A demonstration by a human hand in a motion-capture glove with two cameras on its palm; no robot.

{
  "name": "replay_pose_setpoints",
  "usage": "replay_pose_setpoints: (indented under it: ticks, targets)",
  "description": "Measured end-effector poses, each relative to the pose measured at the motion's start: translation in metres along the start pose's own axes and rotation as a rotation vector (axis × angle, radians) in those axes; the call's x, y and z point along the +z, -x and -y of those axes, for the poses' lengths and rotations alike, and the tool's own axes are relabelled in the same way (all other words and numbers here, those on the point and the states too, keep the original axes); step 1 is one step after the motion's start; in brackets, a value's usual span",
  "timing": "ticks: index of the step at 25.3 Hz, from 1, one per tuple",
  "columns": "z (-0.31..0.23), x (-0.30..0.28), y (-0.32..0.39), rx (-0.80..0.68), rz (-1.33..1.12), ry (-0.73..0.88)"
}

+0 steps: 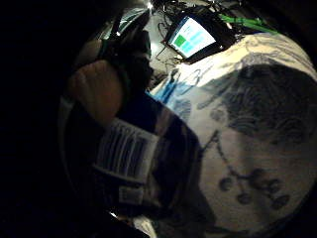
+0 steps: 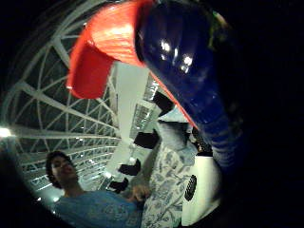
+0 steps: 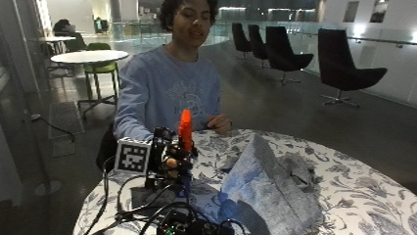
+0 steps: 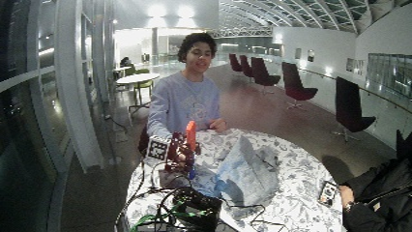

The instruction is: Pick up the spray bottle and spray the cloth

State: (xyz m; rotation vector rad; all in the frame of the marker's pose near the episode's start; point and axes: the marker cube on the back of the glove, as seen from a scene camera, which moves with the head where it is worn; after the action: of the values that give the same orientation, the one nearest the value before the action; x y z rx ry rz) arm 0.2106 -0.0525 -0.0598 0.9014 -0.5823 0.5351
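I see a person sitting at a round tabletop [image 4: 302,193] with a flower cloth on it. The right hand [image 4: 181,153] holds the spray bottle [image 4: 190,145] upright, its orange top up. The blue-gray cloth [image 4: 244,171] lies just beside it. The bare hand [image 4: 219,125] rests on the tabletop's far edge.

Non-task items on and around the table

Round table with blue floral tablecloth [image 3: 365,191]; black device with green cables [image 4: 193,209] at its near edge; phone [image 4: 328,193] near the far side. Dark chairs [image 3: 348,68] along the wall; white table [image 3: 88,57] with green chair [image 3: 99,67] behind.
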Motion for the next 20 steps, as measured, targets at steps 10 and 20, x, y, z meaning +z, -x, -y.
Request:
replay_pose_setpoints:
  ticks: [10,20]
  targets:
    - [0.007,-0.006,0.055,0.053,0.145,0.366]
    - [0.025,-0.012,0.089,0.272,0.156,0.608]
